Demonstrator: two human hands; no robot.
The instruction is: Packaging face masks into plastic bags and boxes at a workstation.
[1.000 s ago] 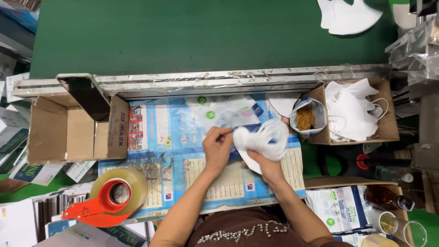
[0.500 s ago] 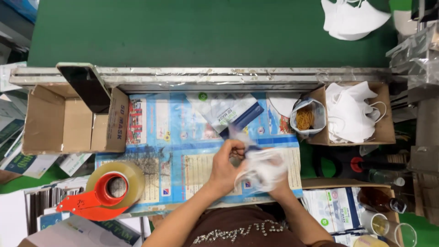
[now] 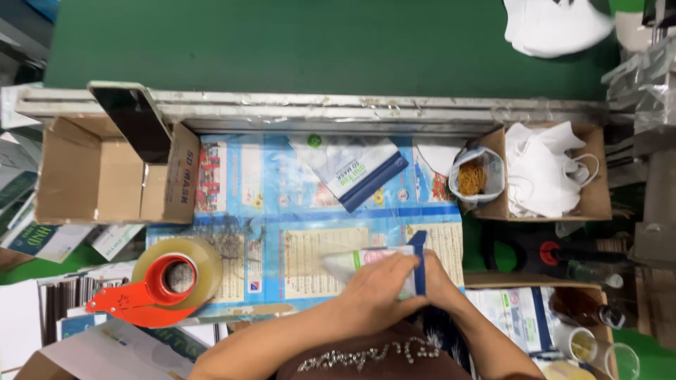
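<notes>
Head view: both hands closed on a mask pouch at the counter's near edge.

Left hand lay curled over the pouch, fingers narrow and pressed on its white face; right hand gripped the blue-edged end, thumb hidden, so its exact opening could not be told beyond holding the pouch. Pouch rested flat on the counter, on printed sheets, just in front of the person. A second pouch lay farther back, apart. Tape dispenser sat to the left; open carton beyond it; box of white masks to the right, with a bag of rubber bands beside it. Judged good handling: keep the pouch flat, press evenly, and hold the blue end square.
</notes>
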